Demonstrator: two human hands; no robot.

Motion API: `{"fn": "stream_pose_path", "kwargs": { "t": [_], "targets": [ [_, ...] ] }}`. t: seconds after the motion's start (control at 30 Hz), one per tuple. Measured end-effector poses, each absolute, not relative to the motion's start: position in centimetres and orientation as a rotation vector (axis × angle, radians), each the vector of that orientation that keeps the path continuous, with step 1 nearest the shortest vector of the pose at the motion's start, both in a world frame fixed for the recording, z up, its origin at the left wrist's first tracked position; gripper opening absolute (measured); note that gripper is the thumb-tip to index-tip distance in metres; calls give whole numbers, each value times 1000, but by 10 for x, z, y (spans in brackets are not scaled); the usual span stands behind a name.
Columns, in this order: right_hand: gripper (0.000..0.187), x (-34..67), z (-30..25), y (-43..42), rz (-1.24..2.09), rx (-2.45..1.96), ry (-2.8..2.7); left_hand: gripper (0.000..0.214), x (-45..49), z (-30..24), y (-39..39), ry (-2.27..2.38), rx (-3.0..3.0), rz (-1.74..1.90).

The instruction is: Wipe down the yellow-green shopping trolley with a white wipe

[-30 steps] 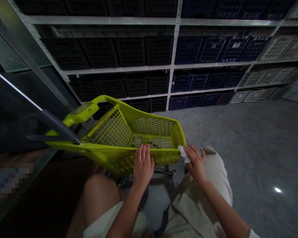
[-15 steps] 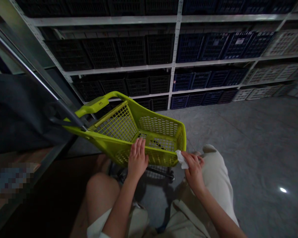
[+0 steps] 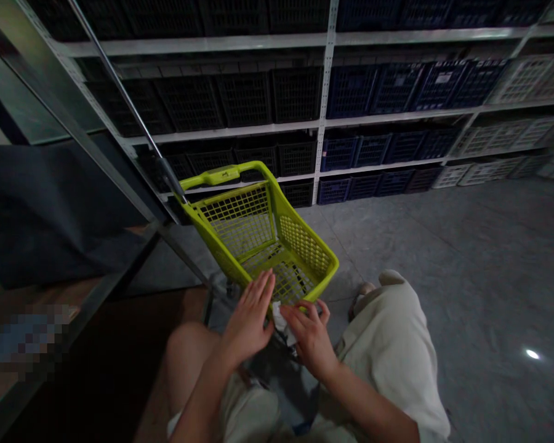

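Observation:
A yellow-green plastic shopping cart (image 3: 305,237) stands before my knees, its near end toward me and its basket showing a grid floor. My left hand (image 3: 253,314) rests at the near left corner of the rim, fingers stretched out and nearly flat. On the near end of the rim, my right hand (image 3: 310,332) pinches a crumpled white tissue (image 3: 279,317) against the plastic. The two hands are close together, with the tissue between them. A long metal pole (image 3: 120,86) with a dark grey lower end rises from the cart's handle side.
Behind the cart, white metal shelves (image 3: 322,123) carry rows of black crates (image 3: 297,92), blue crates (image 3: 353,89) and white crates (image 3: 521,80). On the left stands a metal-framed table (image 3: 96,301) with a dark cloth (image 3: 50,215). Grey floor (image 3: 489,258) extends to the right.
The cart has turned, so its near end now points toward me and its pole has swung right. My right hand has moved left with the tissue, closer to my left hand.

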State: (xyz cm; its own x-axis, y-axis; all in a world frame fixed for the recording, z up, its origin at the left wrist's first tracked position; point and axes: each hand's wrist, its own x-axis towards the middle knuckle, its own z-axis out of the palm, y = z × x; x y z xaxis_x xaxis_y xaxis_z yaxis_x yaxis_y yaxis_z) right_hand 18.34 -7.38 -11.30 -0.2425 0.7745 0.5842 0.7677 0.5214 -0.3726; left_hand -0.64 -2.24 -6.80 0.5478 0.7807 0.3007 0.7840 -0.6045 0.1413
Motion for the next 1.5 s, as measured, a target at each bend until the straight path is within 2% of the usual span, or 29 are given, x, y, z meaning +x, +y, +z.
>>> {"fn": "stream_pose_path", "kwargs": {
  "t": [0.1, 0.27, 0.43, 0.57, 0.7, 0.8, 0.9, 1.03, 1.23, 1.37, 1.5],
  "targets": [
    [51, 178, -114, -66, -52, -1203, -2108, 95, 3, -82, -46, -1447, -2670, -548],
    [44, 211, -124, -40, -175, -1074, -2221, 77, -1, -92, -52, -1526, -2530, -523],
    [60, 290, -128, -12, -247, -1192, -2138, 60, -5, -88, -57, -1499, -2524, -502],
    [77, 302, -124, -16, -215, -1422, -1986, 69, 2, -94, -72, -1553, -2521, -551],
    [86, 234, -121, -46, -90, -1423, -1919, 78, 17, -102, -83, -1642, -2449, -593],
    [82, 180, -118, -66, -12, -1254, -2065, 79, 23, -104, -84, -1682, -2376, -603],
    [74, 168, -117, -67, -19, -1139, -2194, 77, 20, -103, -83, -1677, -2342, -618],
    [70, 226, -120, -39, -138, -1147, -2218, 74, 14, -100, -82, -1682, -2350, -623],
    [82, 294, -117, -3, -206, -1453, -2001, 74, 18, -103, -80, -1688, -2356, -707],
    [84, 238, -121, -28, -116, -1377, -1990, 80, 26, -105, -77, -1732, -2351, -723],
    [78, 166, -128, -57, -37, -1200, -2077, 86, 29, -107, -74, -1758, -2331, -742]
  ]
}}
